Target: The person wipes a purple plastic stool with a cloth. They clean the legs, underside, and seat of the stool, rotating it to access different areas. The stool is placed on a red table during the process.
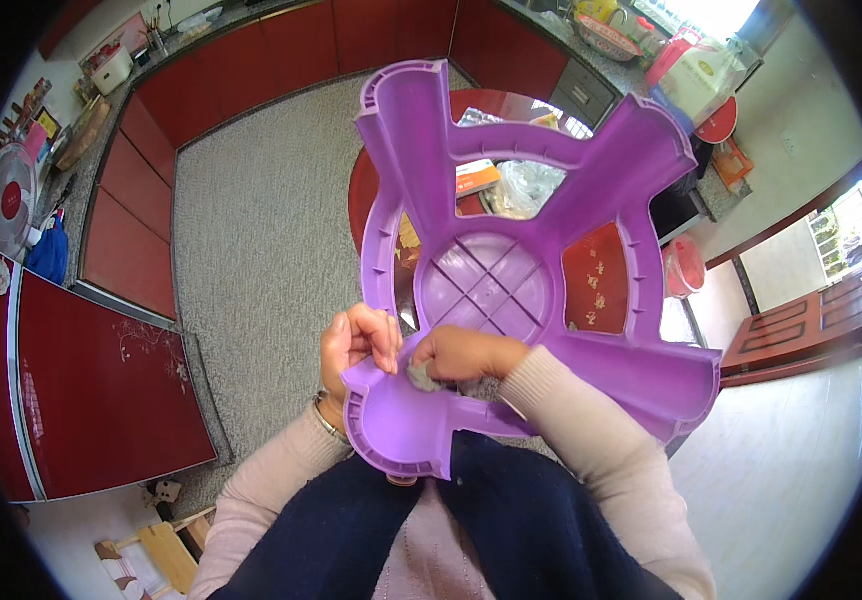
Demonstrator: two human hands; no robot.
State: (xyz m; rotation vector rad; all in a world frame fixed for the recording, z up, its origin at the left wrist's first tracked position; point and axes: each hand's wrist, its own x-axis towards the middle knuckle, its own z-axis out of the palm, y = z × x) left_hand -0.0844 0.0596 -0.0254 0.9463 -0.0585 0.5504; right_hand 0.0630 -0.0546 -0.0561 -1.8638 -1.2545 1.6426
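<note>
A purple plastic stool (487, 277) is turned over in front of me, its hollow underside and four-legged frame facing up. The near-left leg rests against my knees. My left hand (362, 346) grips the edge of that leg from the left, fingers curled over its rim. Inside the hollow of the same leg, my right hand (468, 354) presses a small greyish-white cloth (425, 376) against the plastic. Part of the cloth is hidden under my fingers.
Beyond the stool stands a round red table (371, 187) bearing an orange-and-white box (477, 177) and a clear plastic bag (527, 187). Red cabinets (288, 45) line the far wall. A red refrigerator (108, 382) is at left, a pink bucket (683, 266) at right.
</note>
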